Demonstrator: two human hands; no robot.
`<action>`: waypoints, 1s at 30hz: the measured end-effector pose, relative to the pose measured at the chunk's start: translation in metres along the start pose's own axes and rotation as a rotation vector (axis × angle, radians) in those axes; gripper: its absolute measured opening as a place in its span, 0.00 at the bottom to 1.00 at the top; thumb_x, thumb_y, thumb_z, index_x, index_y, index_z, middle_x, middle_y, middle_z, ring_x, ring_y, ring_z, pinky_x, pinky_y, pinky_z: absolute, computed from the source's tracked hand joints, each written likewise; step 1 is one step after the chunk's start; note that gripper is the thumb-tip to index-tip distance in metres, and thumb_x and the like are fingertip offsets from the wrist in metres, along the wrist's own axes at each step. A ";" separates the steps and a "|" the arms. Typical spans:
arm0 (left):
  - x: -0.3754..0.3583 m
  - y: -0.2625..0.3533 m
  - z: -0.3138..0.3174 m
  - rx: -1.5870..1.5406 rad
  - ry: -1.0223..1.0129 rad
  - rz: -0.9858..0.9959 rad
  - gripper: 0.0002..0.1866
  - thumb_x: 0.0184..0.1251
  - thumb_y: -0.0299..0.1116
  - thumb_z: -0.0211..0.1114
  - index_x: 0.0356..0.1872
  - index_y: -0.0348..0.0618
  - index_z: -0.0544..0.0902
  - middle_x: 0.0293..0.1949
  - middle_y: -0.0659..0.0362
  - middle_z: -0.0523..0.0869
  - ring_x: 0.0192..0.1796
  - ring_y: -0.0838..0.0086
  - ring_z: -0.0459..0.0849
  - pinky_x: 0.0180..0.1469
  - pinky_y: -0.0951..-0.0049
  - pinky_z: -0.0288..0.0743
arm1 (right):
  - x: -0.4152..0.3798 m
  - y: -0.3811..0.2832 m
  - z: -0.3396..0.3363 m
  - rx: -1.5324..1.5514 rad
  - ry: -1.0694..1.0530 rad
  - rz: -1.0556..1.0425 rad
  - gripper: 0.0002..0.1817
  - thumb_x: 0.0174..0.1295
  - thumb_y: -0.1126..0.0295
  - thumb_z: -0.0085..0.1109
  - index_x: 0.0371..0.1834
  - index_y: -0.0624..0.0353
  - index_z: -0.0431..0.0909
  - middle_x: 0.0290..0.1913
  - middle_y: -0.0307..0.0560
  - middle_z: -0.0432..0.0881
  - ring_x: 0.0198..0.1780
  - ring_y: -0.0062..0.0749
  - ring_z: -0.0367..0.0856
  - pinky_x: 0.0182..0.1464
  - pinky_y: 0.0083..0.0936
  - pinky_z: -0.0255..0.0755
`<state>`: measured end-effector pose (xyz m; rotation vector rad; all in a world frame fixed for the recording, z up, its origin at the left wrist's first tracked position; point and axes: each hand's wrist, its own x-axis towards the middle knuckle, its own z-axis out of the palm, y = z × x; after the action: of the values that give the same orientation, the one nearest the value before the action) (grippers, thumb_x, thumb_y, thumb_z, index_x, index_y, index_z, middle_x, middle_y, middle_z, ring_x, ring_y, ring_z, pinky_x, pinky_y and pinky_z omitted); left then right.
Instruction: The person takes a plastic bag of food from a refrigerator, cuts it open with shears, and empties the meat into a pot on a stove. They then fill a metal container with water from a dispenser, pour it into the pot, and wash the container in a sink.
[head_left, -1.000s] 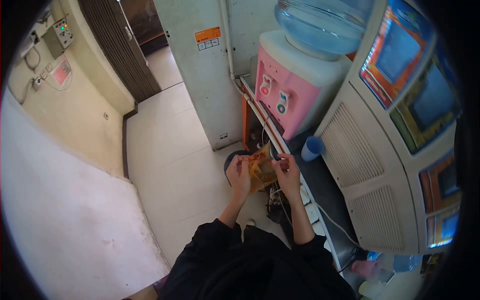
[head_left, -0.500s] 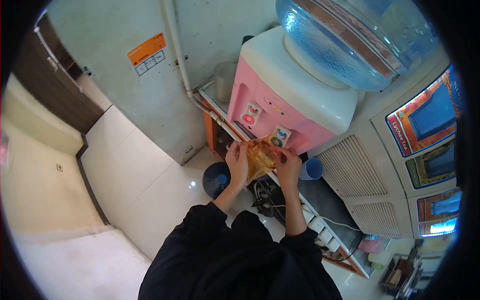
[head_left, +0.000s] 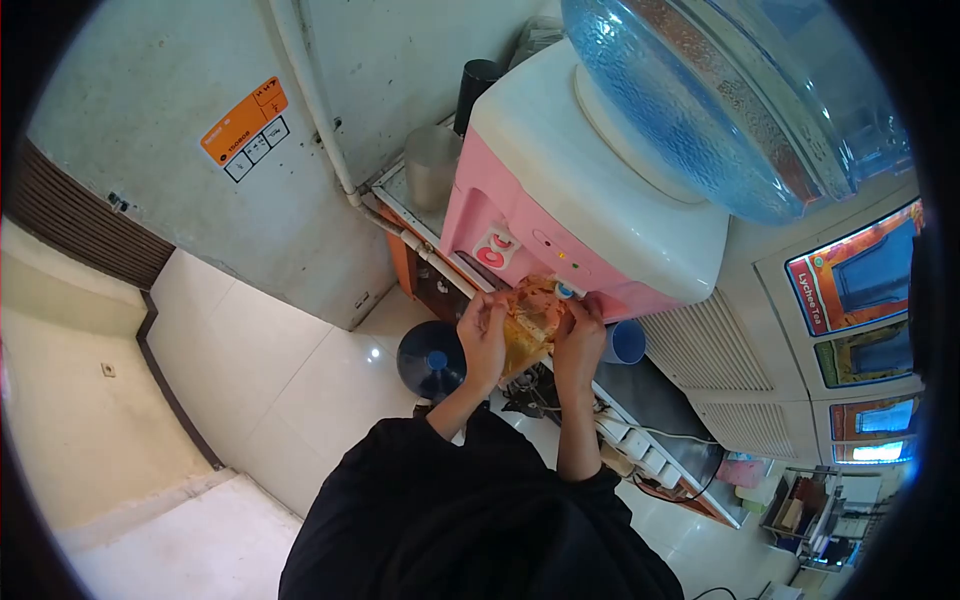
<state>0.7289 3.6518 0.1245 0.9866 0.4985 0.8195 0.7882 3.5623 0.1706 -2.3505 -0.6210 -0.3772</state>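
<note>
While held up under the blue tap [head_left: 566,291] of a pink water dispenser [head_left: 560,200], an orange packet [head_left: 528,322] is gripped by the left hand [head_left: 484,335] and right hand [head_left: 578,338], fingers closed on its edges.

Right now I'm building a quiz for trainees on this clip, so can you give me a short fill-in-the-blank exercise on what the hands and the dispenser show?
1. The left hand and right hand hold a clear plastic bag under the ____ tap of the water dispenser.
2. The dispenser's front is coloured ____.
3. On the counter right of the hands stands a blue ____.
4. On the floor below the left hand lies a blue water ____.

Missing words: blue; pink; cup; bottle
</note>
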 end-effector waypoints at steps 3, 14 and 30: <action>-0.002 -0.006 -0.001 0.002 -0.032 -0.001 0.07 0.65 0.26 0.51 0.27 0.38 0.68 0.29 0.65 0.74 0.31 0.87 0.65 0.34 0.86 0.60 | 0.002 0.000 -0.003 -0.001 -0.033 0.006 0.10 0.50 0.83 0.51 0.35 0.67 0.78 0.35 0.59 0.76 0.34 0.53 0.76 0.35 0.36 0.69; -0.003 -0.013 -0.007 -0.097 0.040 -0.056 0.08 0.66 0.27 0.52 0.26 0.40 0.67 0.30 0.65 0.73 0.33 0.87 0.66 0.37 0.86 0.60 | 0.004 -0.005 -0.007 -0.011 -0.049 -0.003 0.10 0.49 0.82 0.51 0.34 0.68 0.78 0.36 0.59 0.76 0.35 0.51 0.77 0.36 0.35 0.70; -0.006 -0.010 -0.007 -0.131 0.052 -0.093 0.10 0.65 0.30 0.52 0.24 0.40 0.69 0.27 0.66 0.73 0.32 0.87 0.66 0.37 0.86 0.61 | -0.003 -0.002 -0.014 0.019 -0.135 0.012 0.15 0.49 0.83 0.50 0.39 0.61 0.80 0.33 0.54 0.75 0.31 0.46 0.77 0.34 0.33 0.69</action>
<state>0.7241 3.6474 0.1123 0.8179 0.5249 0.7855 0.7832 3.5529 0.1805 -2.3742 -0.6704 -0.2072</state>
